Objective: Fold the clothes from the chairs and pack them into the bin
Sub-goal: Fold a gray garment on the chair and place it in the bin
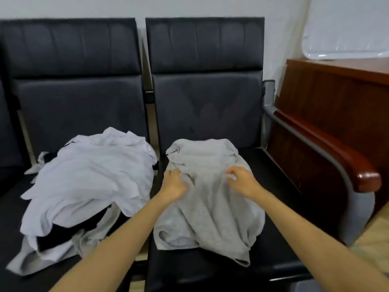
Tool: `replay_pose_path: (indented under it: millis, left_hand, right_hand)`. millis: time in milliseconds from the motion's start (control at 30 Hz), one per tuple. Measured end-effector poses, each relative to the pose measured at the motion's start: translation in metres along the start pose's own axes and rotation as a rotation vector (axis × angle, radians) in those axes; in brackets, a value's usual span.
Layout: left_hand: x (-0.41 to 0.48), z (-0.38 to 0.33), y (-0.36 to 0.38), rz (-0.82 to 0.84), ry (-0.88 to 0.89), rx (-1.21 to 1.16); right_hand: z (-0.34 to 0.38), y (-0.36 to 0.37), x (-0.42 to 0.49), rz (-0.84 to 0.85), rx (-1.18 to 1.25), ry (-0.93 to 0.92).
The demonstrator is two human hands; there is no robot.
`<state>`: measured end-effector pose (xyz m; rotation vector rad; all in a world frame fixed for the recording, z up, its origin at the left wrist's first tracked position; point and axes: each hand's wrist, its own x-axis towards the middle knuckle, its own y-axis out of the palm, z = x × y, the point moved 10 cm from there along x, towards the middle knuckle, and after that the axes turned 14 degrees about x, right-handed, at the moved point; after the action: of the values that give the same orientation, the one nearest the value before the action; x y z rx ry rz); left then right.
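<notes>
On the right chair's seat [280, 218], my left hand [173, 183] and right hand [242, 180] each pinch the grey garment [210, 211], barely folded yet; the heaped clothes [90, 175] on the left seat wait, and no bin shows.

At the centre of the frame a rumpled grey garment [208, 199] lies on the right black chair [273, 165] — the left hand [172, 184] and right hand [242, 182] both pinch its fabric. On the left chair [80, 106] sits a heap of white and dark clothes [88, 180].
</notes>
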<state>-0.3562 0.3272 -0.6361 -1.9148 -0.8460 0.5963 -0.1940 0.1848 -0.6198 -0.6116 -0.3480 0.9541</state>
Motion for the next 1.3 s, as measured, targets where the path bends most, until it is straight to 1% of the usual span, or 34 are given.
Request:
replay_pose_path:
  millis: [67,133,200,267,333,367,400,433,500,533,567,600,667,700,733,767,800,833,867,900,933,967,1000,1033,1067,1100,1133,1200,1233,1300]
  left_hand:
    - [-0.028,0.023,0.02,0.055,-0.062,0.182]
    - [-0.054,0.038,0.026,0.061,-0.115,0.25]
    - [-0.072,0.057,0.034,0.118,-0.22,0.182]
    - [-0.085,0.074,0.043,0.209,-0.316,0.063]
    - [-0.098,0.079,0.051,0.311,-0.33,-0.018]
    - [-0.102,0.08,0.055,0.344,-0.314,-0.049]
    - [-0.104,0.077,0.057,0.352,-0.282,-0.072]
    - [-0.105,0.073,0.054,0.314,-0.245,-0.082]
    - [-0.11,0.062,0.038,0.161,-0.212,-0.161]
    - [-0.109,0.061,0.028,0.061,-0.23,-0.287]
    - [-0.107,0.063,0.02,-0.022,-0.266,-0.484]
    - [-0.107,0.063,0.015,-0.069,-0.301,-0.701]
    - [-0.103,0.054,-0.001,-0.12,-0.3,-1.082]
    - [-0.101,0.049,-0.011,-0.159,-0.269,-1.226]
    - [-0.102,0.043,-0.023,-0.212,-0.233,-1.316]
    - [-0.103,0.04,-0.032,-0.268,-0.208,-1.336]
    - [-0.106,0.037,-0.036,-0.305,-0.197,-1.27]
    - [-0.108,0.037,-0.033,-0.321,-0.217,-1.102]
    - [-0.11,0.037,-0.026,-0.324,-0.259,-0.836]
    - [-0.113,0.036,-0.021,-0.348,-0.274,-0.519]
    - [-0.114,0.025,-0.02,-0.413,-0.212,-0.241]
    - [-0.116,0.006,-0.018,-0.468,-0.081,-0.064]
    - [-0.116,-0.016,-0.009,-0.465,0.072,0.03]
    - [-0.115,-0.036,0.005,-0.391,0.203,0.038]
    - [-0.116,-0.052,0.02,-0.286,0.293,0.004]
    - [-0.115,-0.061,0.036,-0.188,0.345,-0.026]
    - [-0.113,-0.068,0.049,-0.113,0.369,-0.028]
    - [-0.107,-0.072,0.075,0.026,0.361,0.056]
    - [-0.104,-0.072,0.084,0.065,0.348,0.121]
    - [-0.099,-0.071,0.087,0.046,0.307,0.246]
  right_hand:
    - [-0.006,0.014,-0.025,0.007,0.003,-0.041]
    - [0.002,0.025,-0.049,0.026,0.024,-0.092]
    - [0.012,0.036,-0.071,0.089,0.02,-0.118]
    - [0.019,0.049,-0.088,0.171,-0.109,-0.119]
    - [0.023,0.064,-0.099,0.252,-0.298,-0.14]
    - [0.022,0.071,-0.102,0.282,-0.346,-0.142]
    - [0.021,0.075,-0.103,0.301,-0.347,-0.132]
    - [0.023,0.074,-0.103,0.303,-0.291,-0.124]
    - [0.028,0.059,-0.096,0.244,-0.063,-0.076]
    - [0.032,0.042,-0.091,0.18,0.056,-0.055]
    - [0.036,0.023,-0.086,0.107,0.16,-0.045]
    - [0.037,0.003,-0.081,0.046,0.25,-0.034]
    - [0.039,-0.028,-0.074,0.014,0.457,-0.017]
    - [0.036,-0.038,-0.07,0.021,0.553,0.003]
    - [0.028,-0.044,-0.067,0.012,0.59,0.035]
    - [0.018,-0.05,-0.064,-0.02,0.538,0.057]
    - [0.005,-0.057,-0.062,-0.078,0.368,0.075]
    - [-0.005,-0.061,-0.062,-0.141,0.189,0.086]
    - [-0.015,-0.061,-0.064,-0.19,0.078,0.093]
    - [-0.021,-0.057,-0.068,-0.213,0.051,0.096]
    - [-0.026,-0.051,-0.073,-0.221,0.056,0.097]
    - [-0.028,-0.045,-0.078,-0.226,0.041,0.089]
    - [-0.03,-0.039,-0.084,-0.232,-0.001,0.092]
    - [-0.033,-0.033,-0.09,-0.232,-0.041,0.11]
    - [-0.038,-0.027,-0.095,-0.222,-0.064,0.144]
    - [-0.043,-0.02,-0.1,-0.199,-0.077,0.185]
    - [-0.049,-0.011,-0.103,-0.166,-0.069,0.226]
    - [-0.063,0.004,-0.104,-0.109,-0.003,0.298]
    - [-0.067,0.009,-0.104,-0.096,0.017,0.31]
    - [-0.07,0.013,-0.105,-0.099,-0.017,0.295]
